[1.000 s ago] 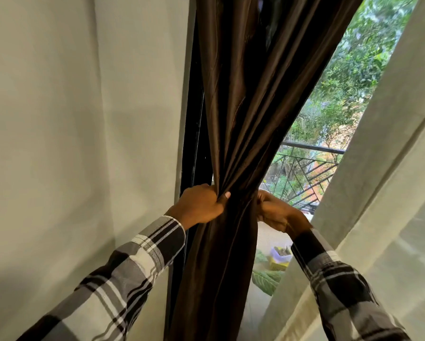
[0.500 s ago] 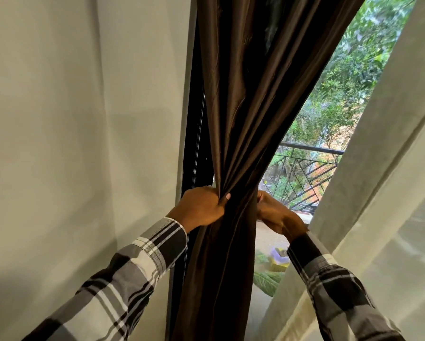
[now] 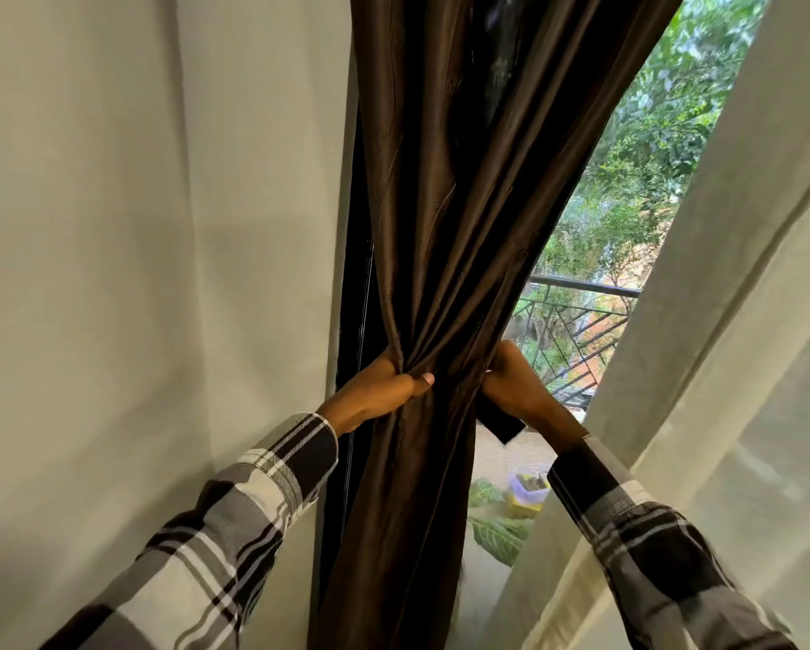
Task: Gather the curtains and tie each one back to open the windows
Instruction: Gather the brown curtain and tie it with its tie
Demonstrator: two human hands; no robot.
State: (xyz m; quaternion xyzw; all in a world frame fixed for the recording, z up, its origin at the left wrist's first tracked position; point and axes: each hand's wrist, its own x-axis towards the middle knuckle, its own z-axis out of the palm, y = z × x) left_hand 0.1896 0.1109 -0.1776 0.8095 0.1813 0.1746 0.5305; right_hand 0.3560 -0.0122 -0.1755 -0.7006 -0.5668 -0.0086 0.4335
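Counted: 1 dark brown curtain (image 3: pixel 445 236), 1 short dark tie-back strap (image 3: pixel 501 422), 2 pale sheer curtains, 2 hands, 2 plaid sleeves. Brown curtain hanging at centre, gathered into 1 narrow bundle at mid-height, flaring wider above and falling in loose folds below. Left hand (image 3: pixel 384 387) clamped on the bundle's left side, fingers wrapped behind the cloth, thumb laid across the front. Right hand (image 3: pixel 515 382) curled against the bundle's right edge, pinching the tie-back strap, with 1 free end of the strap sticking out below the palm; fingertips hidden behind the fabric. Left sheer curtain (image 3: pixel 150 274) filling the whole left half, its inner edge just beside the black window frame (image 3: pixel 354 330). Right sheer curtain (image 3: pixel 731 321) running diagonally up the right side, well apart from the bundle. Between bundle and right sheer, 1 open wedge of window, wide at the top, narrowing toward the bottom. Through it: 1 black balcony railing (image 3: pixel 581 316), green foliage (image 3: pixel 666 133), 1 small tub (image 3: pixel 527 487) among leaves on the balcony floor. Left plaid sleeve (image 3: pixel 215 546) close against the left sheer; right plaid sleeve (image 3: pixel 651 551) overlapping the right sheer's lower edge.
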